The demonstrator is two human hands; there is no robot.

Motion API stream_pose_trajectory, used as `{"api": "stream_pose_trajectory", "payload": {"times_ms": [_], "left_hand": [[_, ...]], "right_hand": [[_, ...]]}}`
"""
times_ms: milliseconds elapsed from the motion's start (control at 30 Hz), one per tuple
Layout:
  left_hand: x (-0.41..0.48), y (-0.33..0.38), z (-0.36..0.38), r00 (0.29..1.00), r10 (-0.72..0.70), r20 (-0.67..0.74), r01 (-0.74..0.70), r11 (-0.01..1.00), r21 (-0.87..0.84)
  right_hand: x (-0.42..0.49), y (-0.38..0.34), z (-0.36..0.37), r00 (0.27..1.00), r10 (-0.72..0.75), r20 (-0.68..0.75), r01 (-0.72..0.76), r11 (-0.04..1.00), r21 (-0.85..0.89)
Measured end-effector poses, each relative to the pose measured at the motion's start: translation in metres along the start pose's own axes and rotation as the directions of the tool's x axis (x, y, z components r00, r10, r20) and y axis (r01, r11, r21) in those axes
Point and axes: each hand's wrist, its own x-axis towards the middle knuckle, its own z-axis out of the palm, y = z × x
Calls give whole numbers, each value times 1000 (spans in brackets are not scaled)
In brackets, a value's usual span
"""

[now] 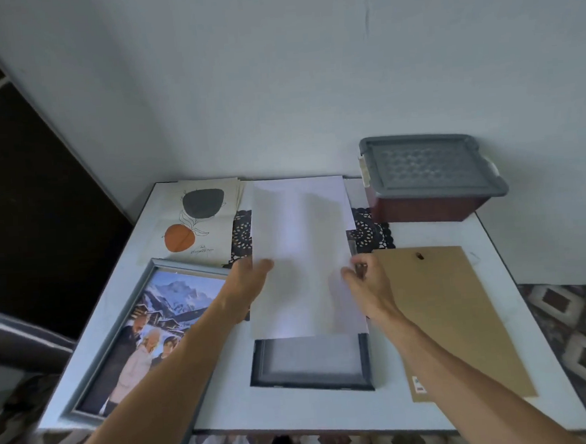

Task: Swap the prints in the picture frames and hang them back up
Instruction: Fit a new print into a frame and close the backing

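A white sheet [302, 255], its blank side up, is held over the dark frame [312, 364] at the middle of the table. My left hand [245, 284] grips the sheet's left edge and my right hand [365, 282] pinches its right edge. The frame lies face down and open, its lower part showing below the sheet. A brown backing board [455, 318] lies to the right. A grey frame [130, 338] with a mountain photo lies at the left. A print with a black and an orange shape [199, 220] rests at the back left.
A grey-lidded red box [429, 175] stands at the back right of the white table [228, 414]. A black lace mat [371, 232] lies under the sheet. A white wall rises behind the table. Patterned floor [580, 334] shows to the right.
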Motion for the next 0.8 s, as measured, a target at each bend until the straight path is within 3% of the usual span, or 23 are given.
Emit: {"api": "stream_pose_trajectory", "payload": {"times_ms": [100,300,467,800], "left_hand": [[0,-31,4,997,74,-20,-64,947,314],[-3,-64,12,992,123,1,-98,782,616],[3,-81,16,971,238,34,-180,626,759],[12,-104,15,863,440,247,-378,238,895]], "right_hand": [[-8,24,-2,999,30,21,-26,987,-156],[-29,41,3,998,-21,56,43,905,-423],[-39,44,5,992,-123,14,107,798,-593],[-39,49,3,993,-116,-35,64,746,-663]]}}
